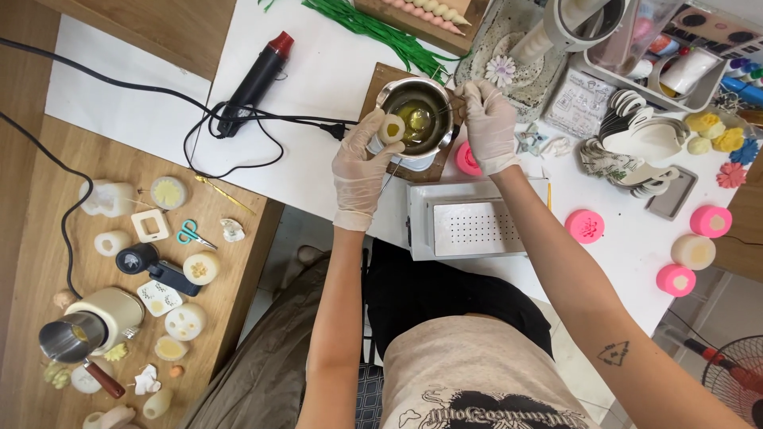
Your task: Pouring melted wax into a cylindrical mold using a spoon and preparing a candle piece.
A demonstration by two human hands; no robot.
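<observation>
gloved left hand [362, 171] pinches a round cream wax piece [391, 129] at the small steel melting pot [417, 119]; gloved right hand [490, 127] pinches something thin at its rim. keep both steady near the table's far edge.

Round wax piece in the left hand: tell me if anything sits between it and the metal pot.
Nothing visible does. The left hand holds the round wax piece right at the metal pot's open rim; the right hand is at the far side.

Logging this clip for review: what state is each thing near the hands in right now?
Left hand: gloved, holding a round white wax piece at the pot's rim.
Right hand: gloved, fingers pinched at the rim.
Metal pot: upright, holds yellowish liquid.
Heat gun: lying on its side.
</observation>
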